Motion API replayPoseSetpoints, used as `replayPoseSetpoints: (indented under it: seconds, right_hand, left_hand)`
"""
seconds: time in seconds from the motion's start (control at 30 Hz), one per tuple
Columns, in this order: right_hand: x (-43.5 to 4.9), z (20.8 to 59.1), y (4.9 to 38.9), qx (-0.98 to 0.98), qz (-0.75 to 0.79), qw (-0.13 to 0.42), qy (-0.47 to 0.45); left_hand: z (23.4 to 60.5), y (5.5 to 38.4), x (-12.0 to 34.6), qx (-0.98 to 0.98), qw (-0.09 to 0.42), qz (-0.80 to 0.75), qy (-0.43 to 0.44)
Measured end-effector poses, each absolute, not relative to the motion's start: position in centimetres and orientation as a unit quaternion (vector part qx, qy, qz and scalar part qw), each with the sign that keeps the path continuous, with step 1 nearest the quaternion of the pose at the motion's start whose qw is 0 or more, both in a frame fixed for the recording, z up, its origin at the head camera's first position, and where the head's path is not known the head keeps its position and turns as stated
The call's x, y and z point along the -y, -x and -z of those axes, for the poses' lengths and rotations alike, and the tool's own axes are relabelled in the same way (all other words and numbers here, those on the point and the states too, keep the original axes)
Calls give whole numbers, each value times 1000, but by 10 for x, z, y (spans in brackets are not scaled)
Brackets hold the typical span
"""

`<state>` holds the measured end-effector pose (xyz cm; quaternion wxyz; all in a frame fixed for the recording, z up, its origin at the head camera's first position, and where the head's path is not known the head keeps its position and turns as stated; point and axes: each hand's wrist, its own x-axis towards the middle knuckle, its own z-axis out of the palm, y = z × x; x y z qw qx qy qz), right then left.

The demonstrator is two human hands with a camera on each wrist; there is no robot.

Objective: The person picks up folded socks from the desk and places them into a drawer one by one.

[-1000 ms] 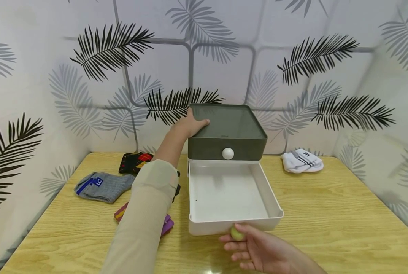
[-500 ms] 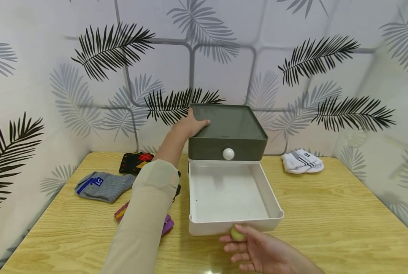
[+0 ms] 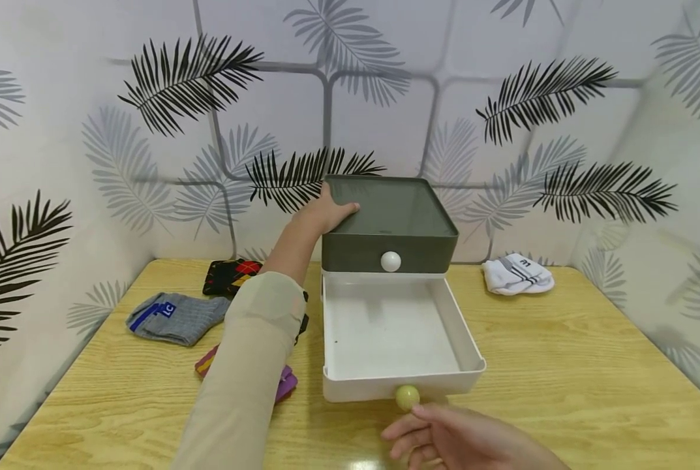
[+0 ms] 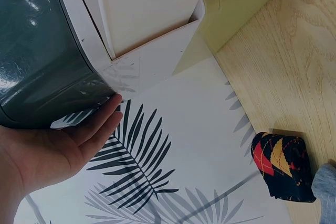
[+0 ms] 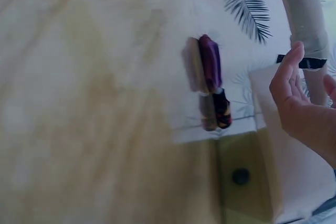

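Note:
A two-tier drawer box stands at mid-table, with its dark grey upper drawer [image 3: 355,253] shut behind a white knob [image 3: 391,262]. Below it, the white lower drawer [image 3: 392,333] is pulled out, bare inside but for a tiny dark speck. My left hand [image 3: 328,212] rests on the box's top left edge, thumb on top. In the left wrist view its fingers [image 4: 97,127] lie straight along the side. Just below the lower drawer's yellow-green knob [image 3: 407,397], my right hand [image 3: 455,436] holds nothing, its fingers loosely bent.
Left of the box lie a grey sock [image 3: 176,318], a black argyle sock [image 3: 228,277] and a purple folded sock [image 3: 286,384], partly behind my left sleeve [image 3: 250,378]. A folded white sock [image 3: 517,275] lies at the back right. Patterned cloth [image 3: 385,98] hangs behind the table.
My right hand has let go of the yellow-green knob and moved slightly down and right. The lower drawer and my left hand have stayed in place.

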<state>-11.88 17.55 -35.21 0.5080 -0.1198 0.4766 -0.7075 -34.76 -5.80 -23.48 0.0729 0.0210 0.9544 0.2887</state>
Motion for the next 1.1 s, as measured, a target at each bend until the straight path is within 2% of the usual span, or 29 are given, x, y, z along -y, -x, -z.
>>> replayPoseSetpoints:
  seconds: [0.13, 0.3, 0.4, 0.5, 0.63, 0.77, 0.83, 0.9, 0.97, 1.1]
  right_hand:
    - [-186, 334, 126, -466, 708, 481, 224]
    - [-207, 305, 147, -457, 735, 401, 300]
    - [-226, 290, 168, -465, 752, 327, 335]
    - [-249, 280, 195, -498, 765, 229, 340]
    - [-283, 278, 231, -557, 777, 83, 282]
    - [-313, 293, 267, -637, 753, -53, 156]
    - [-326, 306, 284, -707, 694, -107, 85]
    - [-338, 323, 299, -791, 596, -135, 30]
    - [-350, 340, 311, -874, 467, -138, 0]
    - [-369, 369, 325, -961, 255, -101, 25]
  left_hand:
    - [234, 348, 60, -955, 68, -289, -21]
    - [233, 349, 63, -956, 64, -286, -23]
    - [233, 350, 64, -955, 66, -287, -24]
    - [232, 350, 64, -954, 70, -289, -23]
    - [230, 349, 63, -952, 74, -297, -25]
    - [230, 349, 60, -952, 70, -298, -30]
    - [231, 348, 58, -952, 67, -297, -32]
    - [231, 347, 55, -952, 65, -297, -35]
    - [232, 346, 52, -951, 66, -298, -40]
    - [232, 345, 46, -952, 68, -294, -46]
